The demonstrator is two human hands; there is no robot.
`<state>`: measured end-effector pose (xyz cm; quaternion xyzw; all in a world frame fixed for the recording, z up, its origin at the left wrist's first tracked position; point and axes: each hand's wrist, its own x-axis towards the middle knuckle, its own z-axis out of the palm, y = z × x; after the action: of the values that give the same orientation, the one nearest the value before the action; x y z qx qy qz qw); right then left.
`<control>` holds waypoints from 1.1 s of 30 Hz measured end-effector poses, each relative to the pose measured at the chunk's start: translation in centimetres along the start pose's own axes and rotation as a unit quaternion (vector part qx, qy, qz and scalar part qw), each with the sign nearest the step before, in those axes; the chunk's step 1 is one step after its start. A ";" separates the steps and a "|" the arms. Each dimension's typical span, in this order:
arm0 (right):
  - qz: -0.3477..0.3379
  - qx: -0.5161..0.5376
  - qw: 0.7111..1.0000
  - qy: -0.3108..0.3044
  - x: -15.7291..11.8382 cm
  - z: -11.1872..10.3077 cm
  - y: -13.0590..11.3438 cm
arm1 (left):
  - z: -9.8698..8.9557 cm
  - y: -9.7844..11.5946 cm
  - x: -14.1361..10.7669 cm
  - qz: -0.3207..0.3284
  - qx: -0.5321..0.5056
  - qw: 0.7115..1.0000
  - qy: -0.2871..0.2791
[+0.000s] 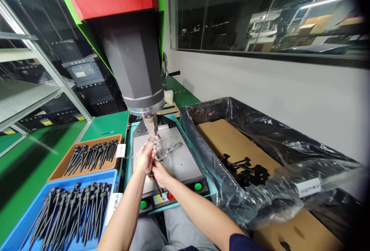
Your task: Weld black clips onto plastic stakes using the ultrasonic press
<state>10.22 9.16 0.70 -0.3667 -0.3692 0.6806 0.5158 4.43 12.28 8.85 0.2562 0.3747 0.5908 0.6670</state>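
Observation:
My left hand (145, 158) is closed at the metal fixture (159, 147) under the machine's horn (150, 125); its fingertips pinch something small, too small to make out. Just right of it and lower, my right hand (160, 174) is closed around a black rod-like part (157, 185), whose thin shaft slants down toward the front control panel. The part's upper end is hidden by the fingers. Both hands are close together over the grey metal plate (179, 162).
A blue bin (114, 177) and an orange tray (54, 170) of black rod parts stand left. At right is a plastic-lined box (202, 108) with more black parts on cardboard. Green buttons (198, 186) and a red button (170, 196) sit on the machine's front edge.

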 end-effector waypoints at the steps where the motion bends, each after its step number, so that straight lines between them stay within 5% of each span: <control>1: -0.020 -0.021 1.000 0.008 0.2 -0.1 -0.3 | 0.2 0.1 0.1 0.003 0.001 1.000 -0.001; 6: -0.146 -0.097 0.981 0.087 1.1 -1.5 -2.7 | 0.8 0.8 0.5 0.008 0.007 1.000 -0.020; 10: -0.268 -0.183 0.932 0.160 1.5 -2.9 -4.2 | 0.8 0.8 0.8 0.010 0.025 0.999 -0.018; 17: -0.339 -0.259 0.870 0.248 2.3 -4.3 -5.2 | 0.4 0.5 0.9 0.002 0.058 0.997 -0.042; 27: -0.304 -0.146 0.927 0.167 4.1 -4.5 -6.3 | 0.1 0.7 1.2 0.007 0.044 0.997 -0.066; 33: -0.306 -0.126 0.931 0.153 4.5 -4.1 -6.8 | -0.3 0.7 1.5 0.007 0.017 0.995 -0.095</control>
<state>15.92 15.40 4.30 -0.3977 -0.4625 0.3737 0.6988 3.80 13.82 8.89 0.3250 0.3177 0.5617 0.6912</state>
